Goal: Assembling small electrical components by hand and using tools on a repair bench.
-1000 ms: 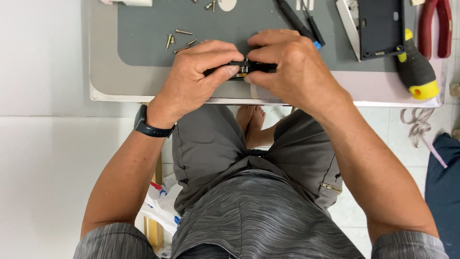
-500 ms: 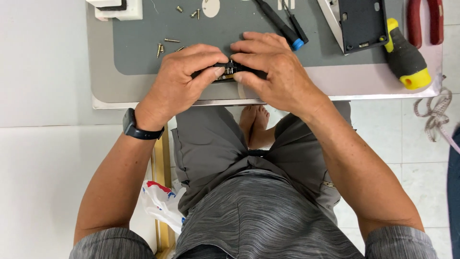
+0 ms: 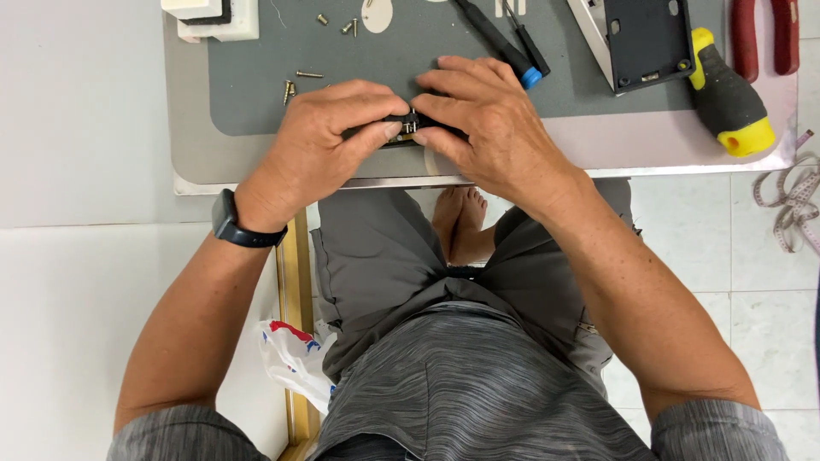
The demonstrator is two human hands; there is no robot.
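Both hands meet over the front of a grey work mat (image 3: 256, 102) on a small table. My left hand (image 3: 316, 145) and my right hand (image 3: 495, 128) pinch a small black part (image 3: 408, 126) between their fingertips, with a bit of brass-coloured metal showing at its middle. Most of the part is hidden under the fingers. A black watch (image 3: 239, 226) sits on my left wrist.
Loose screws (image 3: 295, 84) lie left of the hands. Behind them lie two screwdrivers with black handles (image 3: 504, 47), a black tray in a white frame (image 3: 641, 38), a black-and-yellow screwdriver handle (image 3: 730, 98), red pliers (image 3: 764, 34) and a white block (image 3: 213, 17). A measuring tape (image 3: 790, 201) hangs off the right edge.
The view has shifted, so the table sits slightly lower and to the right in frame. Both hands stay clasped on the small black part, fingers barely shifting.
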